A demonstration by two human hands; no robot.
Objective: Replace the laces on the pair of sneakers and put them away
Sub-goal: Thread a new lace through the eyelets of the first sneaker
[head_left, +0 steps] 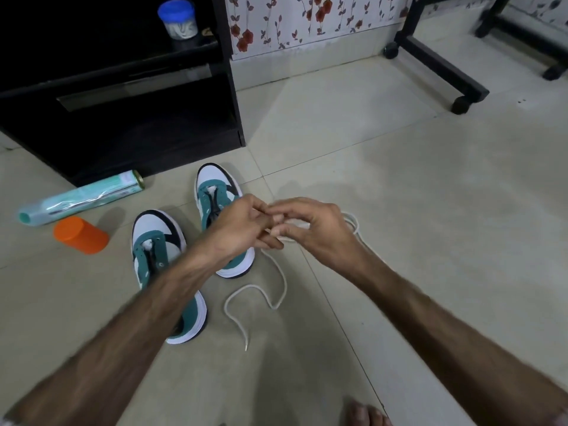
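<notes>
Both hands, left hand [242, 226] and right hand [316, 232], pinch a white lace [276, 290] between them above the floor [399, 179], its loose end trailing down. The two sneakers [159, 259] stand just beside, apparently unlaced. Judging by this, the lace is being readied; next, find its tip and thread the lowest eyelet.

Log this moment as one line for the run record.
step: handling lace | left hand + right hand: both pinching white lace | lace tail: on floor | sneakers: unlaced, side by side, untouched
</notes>
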